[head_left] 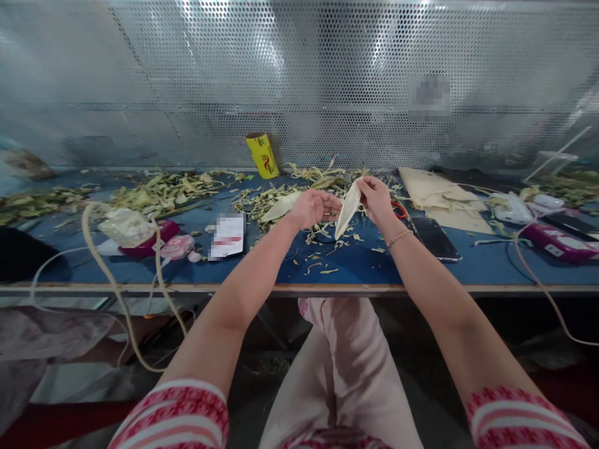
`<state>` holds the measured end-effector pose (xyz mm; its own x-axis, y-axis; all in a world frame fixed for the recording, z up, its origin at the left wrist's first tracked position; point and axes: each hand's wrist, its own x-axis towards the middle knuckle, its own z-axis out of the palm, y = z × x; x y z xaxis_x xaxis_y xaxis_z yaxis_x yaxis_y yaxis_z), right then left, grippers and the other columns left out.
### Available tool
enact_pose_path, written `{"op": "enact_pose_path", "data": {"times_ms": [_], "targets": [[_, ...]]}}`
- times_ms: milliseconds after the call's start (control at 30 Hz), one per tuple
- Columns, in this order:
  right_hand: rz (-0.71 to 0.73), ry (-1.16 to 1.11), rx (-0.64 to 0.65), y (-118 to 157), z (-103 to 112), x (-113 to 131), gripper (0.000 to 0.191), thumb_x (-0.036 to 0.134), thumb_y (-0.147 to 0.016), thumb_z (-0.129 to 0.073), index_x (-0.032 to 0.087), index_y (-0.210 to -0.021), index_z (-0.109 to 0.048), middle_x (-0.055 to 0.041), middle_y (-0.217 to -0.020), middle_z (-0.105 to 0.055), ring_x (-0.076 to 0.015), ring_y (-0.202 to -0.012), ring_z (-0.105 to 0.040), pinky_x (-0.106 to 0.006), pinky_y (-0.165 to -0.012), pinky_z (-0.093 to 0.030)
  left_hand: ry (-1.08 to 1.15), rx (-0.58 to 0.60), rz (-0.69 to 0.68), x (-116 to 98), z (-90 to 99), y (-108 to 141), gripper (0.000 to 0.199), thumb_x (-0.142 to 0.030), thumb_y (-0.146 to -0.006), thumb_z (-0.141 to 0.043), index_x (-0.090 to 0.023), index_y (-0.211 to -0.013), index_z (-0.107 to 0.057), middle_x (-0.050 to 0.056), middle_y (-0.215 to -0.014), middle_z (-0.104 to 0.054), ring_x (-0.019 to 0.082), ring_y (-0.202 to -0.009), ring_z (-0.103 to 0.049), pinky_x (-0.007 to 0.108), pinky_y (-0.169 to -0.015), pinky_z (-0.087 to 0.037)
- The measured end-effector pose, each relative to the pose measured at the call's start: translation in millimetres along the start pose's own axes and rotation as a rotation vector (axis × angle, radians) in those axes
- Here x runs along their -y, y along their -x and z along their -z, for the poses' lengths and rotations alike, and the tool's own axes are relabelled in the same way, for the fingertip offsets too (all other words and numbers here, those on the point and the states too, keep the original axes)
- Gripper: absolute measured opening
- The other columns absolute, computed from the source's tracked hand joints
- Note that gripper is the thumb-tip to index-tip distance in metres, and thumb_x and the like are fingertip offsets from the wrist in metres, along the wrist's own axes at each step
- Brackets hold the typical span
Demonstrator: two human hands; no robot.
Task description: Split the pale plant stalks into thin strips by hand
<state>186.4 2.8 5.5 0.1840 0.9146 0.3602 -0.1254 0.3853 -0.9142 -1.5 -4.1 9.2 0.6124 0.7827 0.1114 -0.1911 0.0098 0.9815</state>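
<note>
My right hand (375, 198) pinches the upper end of a long, pale, dried leaf-like piece (349, 209), which hangs slanting down to the left. My left hand (317, 209) is open, palm turned up, fingers stretched toward the pale piece. Whether the fingertips touch it I cannot tell. Behind both hands lies a heap of dry, greenish-yellow plant scraps (255, 198). Another broad pale piece (282, 204) rests on that heap, partly covered by my left hand. Beside my right wrist shows a red loop handle (399, 209), mostly hidden.
A yellow tube (262, 156) leans near the perforated metal wall (299, 75). Left stand a white printed card (228, 236), a pink item (176, 247) and a hose (110, 268). A dark phone (435, 238), cardboard (440, 193) and a purple device (558, 242) lie right on the blue table (290, 277).
</note>
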Motion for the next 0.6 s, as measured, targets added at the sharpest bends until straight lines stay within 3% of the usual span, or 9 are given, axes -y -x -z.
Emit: {"op": "enact_pose_path", "data": {"times_ms": [100,233,367,467,600], "targets": [[0.123,0.131,0.039,2,-2,-1,0.013,0.030,-0.076,-0.065,0.019,-0.075,-0.057,0.0054,-0.057,-0.049,-0.0062,-0.047,-0.041,-0.020,-0.046,-0.036,-0.052,-0.083,0.029,1,-3.2,-2,0.043,-0.055,-0.079,-0.055,-0.014,-0.071,-0.066,0.012,-0.070,-0.069,0.020,-0.066,-0.066,0.033,-0.063,-0.053],[0.139,0.220,0.121,9,-9,1,0.011,0.028,-0.076,-0.064,0.020,-0.078,-0.056,0.0048,-0.057,-0.047,-0.0074,-0.049,-0.041,-0.021,-0.048,-0.038,-0.147,-0.151,-0.040,7,-13.2,-3,0.026,-0.037,-0.067,-0.075,-0.015,-0.070,-0.062,0.002,-0.061,-0.062,0.011,-0.053,-0.057,0.024,-0.054,-0.046],[0.165,0.198,0.103,16,-15,4,0.027,0.023,-0.073,-0.067,0.023,-0.095,-0.051,0.0013,-0.081,-0.051,-0.0081,-0.059,-0.047,-0.022,-0.054,-0.043,-0.189,-0.233,-0.087,12,-14.7,-7,0.019,-0.027,-0.070,-0.072,-0.014,-0.065,-0.059,0.001,-0.056,-0.059,0.010,-0.049,-0.053,0.025,-0.052,-0.043],[0.328,0.325,0.098,20,-14,6,0.026,0.023,-0.074,-0.066,0.023,-0.097,-0.053,-0.0035,-0.102,-0.049,-0.0099,-0.072,-0.051,-0.025,-0.060,-0.047,-0.134,-0.315,-0.129,15,-8.5,-12,0.015,-0.026,-0.073,-0.069,-0.014,-0.069,-0.060,0.002,-0.060,-0.061,0.012,-0.053,-0.057,0.025,-0.054,-0.045],[0.577,0.626,0.320,22,-9,4,0.012,0.026,-0.077,-0.063,0.020,-0.088,-0.062,-0.0071,-0.108,-0.049,-0.0160,-0.085,-0.052,-0.029,-0.065,-0.049,-0.152,-0.390,-0.162,18,-0.4,-16,0.024,-0.031,-0.069,-0.073,-0.015,-0.064,-0.056,-0.003,-0.050,-0.052,0.007,-0.044,-0.047,0.021,-0.047,-0.038]]}}
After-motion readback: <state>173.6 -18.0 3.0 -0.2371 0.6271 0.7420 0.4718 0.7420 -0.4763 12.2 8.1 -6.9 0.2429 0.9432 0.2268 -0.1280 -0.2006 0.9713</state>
